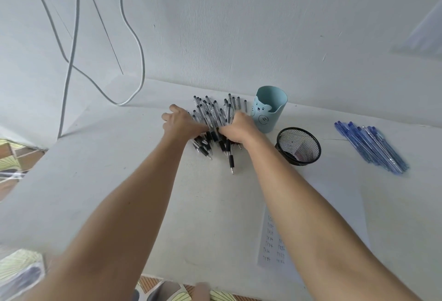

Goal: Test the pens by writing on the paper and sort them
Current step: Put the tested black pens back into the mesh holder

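Cables [71,44] hang down the wall on the far left and do not touch the work. Next comes the person's left hand [181,121], lying on the left side of a big pile of black pens [212,116]. Its fingers look spread out and flat, so I think it is pushing the pile together, not picking one pen. The pile sits in the middle of the white bench [107,169], near the wall.

Most of these pens lie the same way. Their long sides run from the person toward the wall. The clicker ends point at the wall and the dark grips and tips point back at the person. One pen [231,160] sticks out of the pile on the near side, tip first.

The right hand [239,128] is on the right side of the pile. Its fingers dip in among the pens and are hidden, so I cannot tell if it grips any. Both hands hug the pile from each side, likely to keep the pens from rolling off.

Just beside that hand stands a blue cup [269,109] with a bear face, then a black mesh pot [299,146]. They are probably for sorting. Paper [334,205] with scribbles lies nearer the person. Far right, blue pens [370,147] lie side by side, slanting from back left to front right.
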The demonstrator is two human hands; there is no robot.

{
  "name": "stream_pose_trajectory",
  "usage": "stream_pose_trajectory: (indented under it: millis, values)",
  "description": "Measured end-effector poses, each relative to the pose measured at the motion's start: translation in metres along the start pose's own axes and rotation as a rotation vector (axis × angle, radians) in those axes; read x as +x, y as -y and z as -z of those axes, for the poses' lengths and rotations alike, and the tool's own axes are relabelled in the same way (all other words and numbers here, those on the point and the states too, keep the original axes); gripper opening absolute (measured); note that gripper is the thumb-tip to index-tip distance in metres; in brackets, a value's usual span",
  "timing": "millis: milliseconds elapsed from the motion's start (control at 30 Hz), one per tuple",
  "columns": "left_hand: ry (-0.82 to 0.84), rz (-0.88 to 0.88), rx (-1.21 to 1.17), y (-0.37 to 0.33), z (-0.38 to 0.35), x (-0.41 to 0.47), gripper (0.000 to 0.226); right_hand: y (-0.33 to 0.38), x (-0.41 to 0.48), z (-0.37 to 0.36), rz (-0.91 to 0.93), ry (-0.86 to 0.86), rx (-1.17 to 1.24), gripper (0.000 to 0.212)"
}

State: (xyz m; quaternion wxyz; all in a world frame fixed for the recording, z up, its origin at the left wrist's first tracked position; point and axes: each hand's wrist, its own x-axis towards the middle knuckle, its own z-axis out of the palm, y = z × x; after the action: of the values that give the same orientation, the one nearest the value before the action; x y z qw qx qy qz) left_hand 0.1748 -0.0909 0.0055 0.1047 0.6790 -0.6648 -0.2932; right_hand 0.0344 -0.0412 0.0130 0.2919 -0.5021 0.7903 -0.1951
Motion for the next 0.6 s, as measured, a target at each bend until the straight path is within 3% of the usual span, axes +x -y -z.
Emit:
stream_pose_trajectory:
  millis: [67,167,267,367,467,600]
  values:
    - [0.019,0.024,-0.006,-0.003,-0.001,0.001,0.100,-0.001,-0.002,-0.001,-0.006,-0.003,0.006,0.043]
    - [0.020,0.001,0.013,-0.003,-0.005,0.001,0.079,-0.002,-0.004,-0.001,-0.015,0.009,-0.011,0.014]
    - [-0.055,-0.061,0.039,0.007,-0.010,0.003,0.053,-0.005,-0.006,-0.003,-0.034,0.006,-0.016,0.020]
    - [-0.084,-0.070,-0.043,0.019,-0.010,0.004,0.047,-0.008,-0.008,-0.006,-0.040,0.009,-0.002,0.015]
    - [-0.075,-0.116,-0.093,0.028,-0.005,0.002,0.042,-0.008,-0.012,-0.008,-0.032,0.023,0.029,0.049]
    - [-0.119,-0.237,-0.155,0.040,0.004,-0.012,0.046,-0.006,-0.020,-0.012,0.055,-0.012,0.121,0.052]
